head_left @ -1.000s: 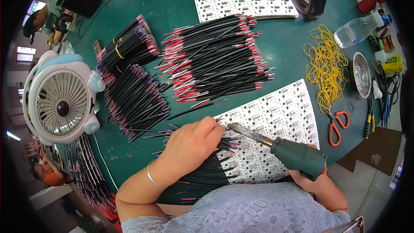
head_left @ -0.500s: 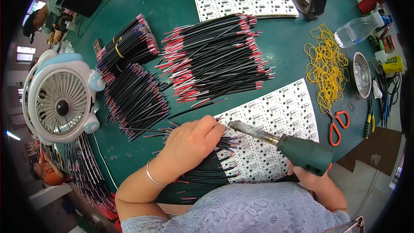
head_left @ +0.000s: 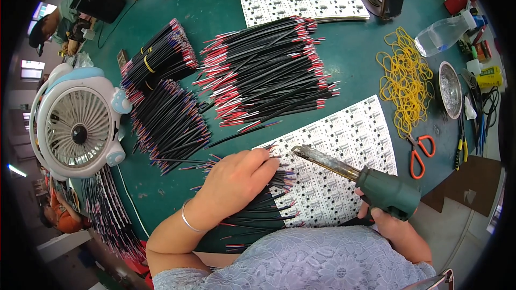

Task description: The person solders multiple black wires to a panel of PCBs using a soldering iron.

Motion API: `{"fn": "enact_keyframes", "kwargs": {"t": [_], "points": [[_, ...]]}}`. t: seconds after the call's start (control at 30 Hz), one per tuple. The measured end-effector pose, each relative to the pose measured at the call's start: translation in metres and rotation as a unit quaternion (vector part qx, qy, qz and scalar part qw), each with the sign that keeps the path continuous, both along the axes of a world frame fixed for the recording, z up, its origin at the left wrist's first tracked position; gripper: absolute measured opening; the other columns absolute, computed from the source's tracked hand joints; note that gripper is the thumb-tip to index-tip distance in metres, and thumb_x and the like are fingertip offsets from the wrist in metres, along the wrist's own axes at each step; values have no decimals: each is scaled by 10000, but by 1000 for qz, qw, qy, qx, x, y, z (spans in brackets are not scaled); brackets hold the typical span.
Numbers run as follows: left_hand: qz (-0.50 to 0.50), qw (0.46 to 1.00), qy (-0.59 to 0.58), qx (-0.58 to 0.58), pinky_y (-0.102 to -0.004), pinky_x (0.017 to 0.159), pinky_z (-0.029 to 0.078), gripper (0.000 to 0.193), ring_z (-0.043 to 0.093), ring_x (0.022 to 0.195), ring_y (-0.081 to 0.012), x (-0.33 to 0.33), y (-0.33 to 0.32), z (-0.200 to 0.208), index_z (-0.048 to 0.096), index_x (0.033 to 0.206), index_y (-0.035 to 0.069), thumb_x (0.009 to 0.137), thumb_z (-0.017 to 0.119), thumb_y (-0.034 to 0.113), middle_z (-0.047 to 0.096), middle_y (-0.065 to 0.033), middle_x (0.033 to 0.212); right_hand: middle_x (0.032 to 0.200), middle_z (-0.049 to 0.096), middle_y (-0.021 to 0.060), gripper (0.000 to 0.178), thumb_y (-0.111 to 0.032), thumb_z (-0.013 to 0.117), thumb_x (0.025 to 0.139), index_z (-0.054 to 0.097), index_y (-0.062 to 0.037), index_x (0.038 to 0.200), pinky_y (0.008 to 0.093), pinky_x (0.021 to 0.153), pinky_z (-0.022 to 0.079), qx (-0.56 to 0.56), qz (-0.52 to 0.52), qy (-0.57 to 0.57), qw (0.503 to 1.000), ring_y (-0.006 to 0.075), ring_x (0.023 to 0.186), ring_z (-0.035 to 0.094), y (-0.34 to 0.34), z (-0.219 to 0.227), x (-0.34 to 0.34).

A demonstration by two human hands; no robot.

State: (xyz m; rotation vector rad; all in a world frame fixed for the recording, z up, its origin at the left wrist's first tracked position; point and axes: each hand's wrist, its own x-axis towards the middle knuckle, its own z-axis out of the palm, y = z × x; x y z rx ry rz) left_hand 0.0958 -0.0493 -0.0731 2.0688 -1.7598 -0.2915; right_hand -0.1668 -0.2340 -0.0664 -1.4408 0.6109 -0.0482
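A white sheet of printed circuit boards [head_left: 344,139] lies on the green table right in front of me. Over its left edge, my left hand [head_left: 236,180] is closed in a pinch on a thin black wire [head_left: 271,147], whose stripped end shows at the fingertips. Several more black wires [head_left: 258,217] stretch leftward from the sheet below that hand. My right hand [head_left: 391,226] is wrapped round the grip of a soldering gun with a dark green body [head_left: 391,192]. Its thick metal tip points up-left over the sheet, a little apart from my left fingers.
Beyond the sheet lies a pile of black wires with red and white ends [head_left: 269,70]; bundled wires [head_left: 169,113] lie left of it. A fan [head_left: 80,129] stands far left. Yellow rubber bands [head_left: 406,80], orange-handled scissors [head_left: 416,164], a metal bowl [head_left: 450,90] and a bottle [head_left: 443,35] are on the right.
The soldering gun has shifted slightly right, so its tip is farther from my left fingers. My left hand has barely moved and keeps its pinch.
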Motion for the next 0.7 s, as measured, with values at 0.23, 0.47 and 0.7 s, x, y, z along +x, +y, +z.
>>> {"fn": "enact_keyframes", "kwargs": {"t": [0.23, 0.47, 0.7], "points": [[14, 999, -14, -26, -317, 574, 498, 221, 588, 694, -221, -4, 0, -1, 643, 916, 28, 696, 620, 33, 567, -74, 819, 993, 667, 86, 279, -68, 679, 702, 671, -75, 982, 399, 885, 425, -162, 76, 60, 982, 288, 923, 621, -1, -3, -4], [0, 999, -22, -37, -317, 578, 503, 212, 591, 703, -230, -5, 0, -1, 646, 910, 31, 701, 619, 48, 572, -78, 844, 999, 666, 86, 301, -72, 685, 687, 669, -89, 987, 370, 841, 464, -236, 104, 28, 966, 276, 926, 622, 0, -5, 1], [-17, 998, -44, 28, -317, 610, 509, 238, 600, 739, -235, -6, -3, 8, 634, 945, 48, 709, 612, 66, 578, -69, 890, 969, 658, 94, 280, -96, 655, 711, 658, -71, 990, 366, 793, 476, -372, 160, -48, 913, 271, 855, 627, -2, 1, 13]]}}
